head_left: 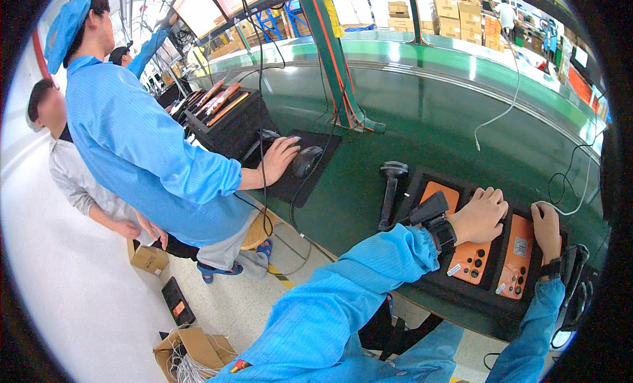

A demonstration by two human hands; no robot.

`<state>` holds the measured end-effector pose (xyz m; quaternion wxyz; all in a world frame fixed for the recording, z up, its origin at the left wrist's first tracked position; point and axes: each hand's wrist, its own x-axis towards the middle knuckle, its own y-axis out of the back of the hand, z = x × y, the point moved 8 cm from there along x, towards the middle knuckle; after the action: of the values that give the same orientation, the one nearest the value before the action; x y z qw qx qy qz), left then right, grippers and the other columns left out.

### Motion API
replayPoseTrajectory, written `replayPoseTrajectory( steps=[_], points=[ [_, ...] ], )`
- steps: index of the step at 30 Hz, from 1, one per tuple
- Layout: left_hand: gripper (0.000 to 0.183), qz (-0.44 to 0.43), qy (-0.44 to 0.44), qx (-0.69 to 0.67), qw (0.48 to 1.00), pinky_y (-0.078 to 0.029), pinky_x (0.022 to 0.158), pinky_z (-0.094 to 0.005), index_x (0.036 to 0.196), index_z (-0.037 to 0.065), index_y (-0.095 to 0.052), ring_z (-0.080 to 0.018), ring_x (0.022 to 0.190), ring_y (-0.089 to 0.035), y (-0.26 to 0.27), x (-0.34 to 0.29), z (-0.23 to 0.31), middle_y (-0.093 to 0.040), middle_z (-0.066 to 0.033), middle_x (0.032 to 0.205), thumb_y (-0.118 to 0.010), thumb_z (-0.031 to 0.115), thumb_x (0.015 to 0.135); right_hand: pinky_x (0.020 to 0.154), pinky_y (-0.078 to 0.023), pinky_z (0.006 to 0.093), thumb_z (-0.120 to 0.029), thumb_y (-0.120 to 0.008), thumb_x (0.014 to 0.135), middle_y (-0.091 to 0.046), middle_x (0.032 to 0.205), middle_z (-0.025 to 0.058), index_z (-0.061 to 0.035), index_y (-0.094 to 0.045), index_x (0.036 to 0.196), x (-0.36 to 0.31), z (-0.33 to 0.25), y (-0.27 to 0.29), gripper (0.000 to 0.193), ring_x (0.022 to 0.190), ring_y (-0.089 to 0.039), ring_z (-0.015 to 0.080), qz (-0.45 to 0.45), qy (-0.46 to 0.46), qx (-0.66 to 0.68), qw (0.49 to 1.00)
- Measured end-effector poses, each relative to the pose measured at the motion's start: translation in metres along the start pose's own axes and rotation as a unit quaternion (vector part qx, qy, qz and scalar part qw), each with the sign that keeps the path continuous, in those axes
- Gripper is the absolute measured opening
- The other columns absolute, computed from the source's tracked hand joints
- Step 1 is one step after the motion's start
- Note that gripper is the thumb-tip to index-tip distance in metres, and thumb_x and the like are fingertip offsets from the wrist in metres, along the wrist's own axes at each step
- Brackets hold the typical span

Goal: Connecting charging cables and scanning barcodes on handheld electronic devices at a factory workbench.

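Three orange phones lie back up, side by side, on a black tray (432, 275) at the front right of the bench. My left hand (479, 217) reaches across the left phone (440, 195) and curls its fingers round the far end of the middle phone (471, 261), hiding that end. Beside the far end of the right phone (515, 263), my right hand (546, 230) has its fingers bent and pressed together at the end of a white cable (572, 212). The cable's tip is hidden. Black bands circle both wrists.
A black handheld scanner (392, 193) stands left of the tray. Farther left, a co-worker's hand (280, 160) rests by a black mouse (307, 161) on a mat. Beyond it, a black rack (227, 119) holds several phones. Another white cable (499, 116) dangles over the bench's far side.
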<state>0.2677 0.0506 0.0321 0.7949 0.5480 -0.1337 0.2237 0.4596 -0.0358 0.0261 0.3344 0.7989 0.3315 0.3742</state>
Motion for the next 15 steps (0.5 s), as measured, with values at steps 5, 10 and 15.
replayPoseTrajectory(
  steps=[5, 10, 15],
  points=[
    [0.019, 0.002, -0.008, 0.000, 1.000, -0.037, 0.088, -0.0455, 0.089, 0.003, -0.058, -0.0343, 0.102, -0.047, -0.0004, 0.0007, 0.0014, -0.050, -0.0165, 0.101, -0.061, 0.018, 0.078, 0.084, -0.046, 0.0387, -0.018, -0.057, 0.092, -0.066, 0.098, 0.0211, 0.0073, -0.065, 0.097, -0.0011, 0.0002, 0.0025, 0.027, 0.094, -0.062, 0.0354, 0.009, 0.005, -0.006, 1.000],
    [0.019, 0.002, -0.007, 0.000, 1.000, -0.037, 0.088, -0.0453, 0.090, 0.003, -0.058, -0.0340, 0.101, -0.047, -0.0005, 0.0004, 0.0005, -0.050, -0.0164, 0.101, -0.060, 0.018, 0.078, 0.085, -0.046, 0.0393, -0.019, -0.057, 0.092, -0.066, 0.099, 0.0215, 0.0074, -0.065, 0.098, -0.0005, -0.0023, 0.0018, 0.028, 0.095, -0.062, 0.0363, 0.000, 0.002, -0.002, 1.000],
    [0.019, 0.008, -0.007, 0.007, 1.000, -0.038, 0.089, -0.0460, 0.090, 0.003, -0.058, -0.0349, 0.102, -0.048, -0.0015, 0.0008, 0.0012, -0.051, -0.0170, 0.101, -0.060, 0.018, 0.078, 0.086, -0.046, 0.0398, -0.020, -0.057, 0.093, -0.066, 0.100, 0.0218, 0.0071, -0.065, 0.099, -0.0008, 0.0044, 0.0007, 0.028, 0.096, -0.061, 0.0369, 0.006, 0.002, -0.009, 1.000]
  ],
)
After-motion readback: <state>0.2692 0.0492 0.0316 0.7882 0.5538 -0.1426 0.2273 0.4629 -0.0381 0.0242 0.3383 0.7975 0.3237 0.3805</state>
